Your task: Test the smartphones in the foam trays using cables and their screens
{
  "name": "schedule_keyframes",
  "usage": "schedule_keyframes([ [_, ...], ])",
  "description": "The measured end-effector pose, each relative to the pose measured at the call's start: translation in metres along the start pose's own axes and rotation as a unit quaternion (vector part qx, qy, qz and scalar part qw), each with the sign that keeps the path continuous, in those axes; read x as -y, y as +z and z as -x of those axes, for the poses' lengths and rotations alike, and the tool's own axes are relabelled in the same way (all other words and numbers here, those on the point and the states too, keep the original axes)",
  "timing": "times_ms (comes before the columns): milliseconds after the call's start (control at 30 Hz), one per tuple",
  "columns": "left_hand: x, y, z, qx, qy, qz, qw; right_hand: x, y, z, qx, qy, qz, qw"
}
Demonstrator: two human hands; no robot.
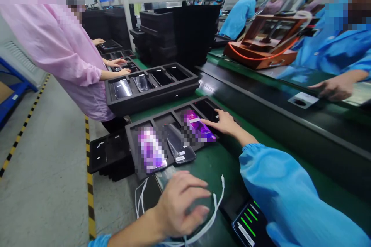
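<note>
Fingers point(209, 122) of right hand point(227, 123) extended and released, tips resting on lit phone point(199, 129) in third compartment of black tray point(162, 115). Unlit phone point(179, 146) lies tilted in the next compartment. Left hand point(179, 204) hovers over green surface point(214, 162), fingers loosely curled, grasping nothing; possibly a dark flat item beneath, view blurred. White cables point(216, 210) just beside.

Place: we stand at a factory assembly line for phones point(123, 88).
Evidence: stacked black trays point(156, 27) beyond our fingers point(207, 122), a conveyor belt point(261, 96) to their right, smocked co-workers point(63, 54), hazard-striped floor point(43, 170) to their left.
</note>
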State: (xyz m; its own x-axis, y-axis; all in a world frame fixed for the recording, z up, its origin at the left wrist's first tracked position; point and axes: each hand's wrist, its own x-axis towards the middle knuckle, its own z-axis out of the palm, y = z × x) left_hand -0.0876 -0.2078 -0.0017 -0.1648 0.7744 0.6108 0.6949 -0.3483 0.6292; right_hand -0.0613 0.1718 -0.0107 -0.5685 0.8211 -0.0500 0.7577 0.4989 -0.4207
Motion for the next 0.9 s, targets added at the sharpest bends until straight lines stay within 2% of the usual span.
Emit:
schedule_keyframes([
  [67, 0.008, -0.031, 0.014, -0.132, -0.088, -0.054, 0.986, -0.004, -0.002, 0.001, 0.005, -0.002, -0.008, 1.0],
  [133, 0.024, -0.062, 0.025, -0.281, -0.215, -0.113, 0.929, -0.006, -0.003, 0.002, 0.003, 0.001, -0.015, 1.0],
  [200, 0.046, -0.087, 0.033, -0.358, -0.329, -0.121, 0.866, -0.005, -0.003, 0.005, -0.001, 0.009, -0.02, 1.0],
  [233, 0.055, -0.096, 0.036, -0.37, -0.38, -0.098, 0.842, -0.004, -0.003, 0.007, -0.003, 0.012, -0.022, 1.0],
  [300, 0.069, -0.106, 0.039, -0.345, -0.471, -0.005, 0.812, -0.003, -0.006, 0.012, -0.01, 0.018, -0.026, 0.999],
  [367, 0.073, -0.107, 0.038, -0.304, -0.53, 0.096, 0.786, -0.006, -0.012, 0.017, -0.026, 0.024, -0.028, 0.999],
  [433, 0.066, -0.103, 0.032, -0.293, -0.559, 0.161, 0.758, -0.013, -0.021, 0.021, -0.049, 0.04, -0.031, 0.998],
  [500, 0.054, -0.099, 0.022, -0.31, -0.576, 0.201, 0.729, -0.022, -0.03, 0.021, -0.055, 0.072, -0.042, 0.995],
  [600, 0.036, -0.101, 0.002, -0.338, -0.592, 0.247, 0.689, -0.029, -0.044, 0.018, -0.02, 0.129, -0.081, 0.988],
  [667, 0.026, -0.112, -0.01, -0.35, -0.591, 0.274, 0.673, -0.032, -0.055, 0.016, 0.015, 0.163, -0.119, 0.979],
  [767, 0.017, -0.141, -0.025, -0.355, -0.593, 0.321, 0.647, -0.036, -0.078, 0.024, 0.07, 0.194, -0.195, 0.959],
  [900, 0.009, -0.177, -0.052, -0.324, -0.625, 0.376, 0.603, -0.058, -0.121, 0.055, 0.111, 0.216, -0.283, 0.928],
])
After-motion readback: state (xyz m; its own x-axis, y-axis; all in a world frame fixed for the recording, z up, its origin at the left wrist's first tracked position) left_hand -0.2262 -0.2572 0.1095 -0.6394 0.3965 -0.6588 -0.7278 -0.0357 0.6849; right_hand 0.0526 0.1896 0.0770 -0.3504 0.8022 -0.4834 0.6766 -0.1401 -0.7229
